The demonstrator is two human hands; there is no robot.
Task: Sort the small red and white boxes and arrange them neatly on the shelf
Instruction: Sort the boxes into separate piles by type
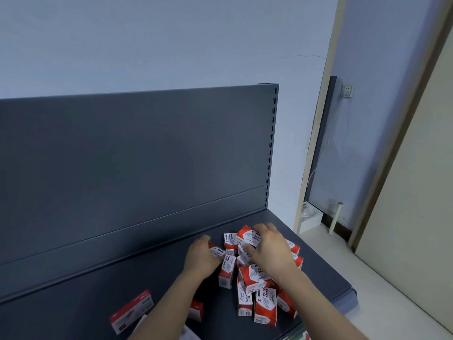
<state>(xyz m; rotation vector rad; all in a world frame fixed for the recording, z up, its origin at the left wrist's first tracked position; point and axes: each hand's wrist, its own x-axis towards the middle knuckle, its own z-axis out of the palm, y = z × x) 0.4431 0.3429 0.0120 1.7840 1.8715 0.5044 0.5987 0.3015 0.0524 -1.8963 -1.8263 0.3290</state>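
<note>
Flat red box [131, 311] and lone small box [196, 312] left of the pile [255, 278]

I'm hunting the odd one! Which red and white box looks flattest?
The wide box lying alone at the shelf's front left; the rest are heaped paper clip boxes.

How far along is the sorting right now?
Nothing looks arranged yet: the pile of boxes lies jumbled on the shelf. Left hand grips a small box, right hand grips the top box. Still left: sorting and lining up everything, including the flat box nearer left.
</note>
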